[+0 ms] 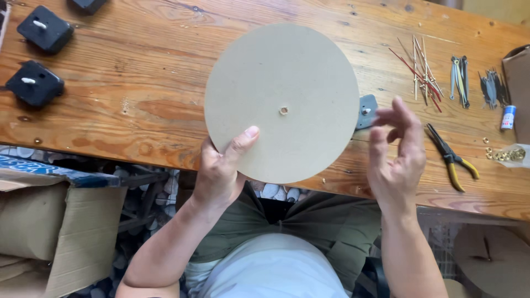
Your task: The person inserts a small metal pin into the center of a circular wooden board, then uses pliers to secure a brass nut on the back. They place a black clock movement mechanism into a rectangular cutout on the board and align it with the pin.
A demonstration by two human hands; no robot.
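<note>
Here the wooden surface (138, 105) carries everything, and the biggest piece on it is the round fibreboard disc (281, 102), lying near the middle with a small centre hole (283, 110). The left hand (221, 165) has its grip clamped on the disc's rim at about seven o'clock, thumb on top and fingers under. That edge overhangs the near side of the surface, so a slack pinch could likely let the disc tip off toward the lap.

At three o'clock of the disc, a dark clock movement (366, 110) peeks out from beneath the rim; sliding the disc could nudge it away from the hole.

The right hand (395, 149) hovers just beside it, fingers loosely curled and apart, holding nothing that I can make out. A careless sweep toward two o'clock could scatter the thin clock hands (422, 72).

Yellow-handled pliers (452, 157) lie right of that hand, and the small brass rings (505, 155) at the far right edge could roll off if bumped.
</note>
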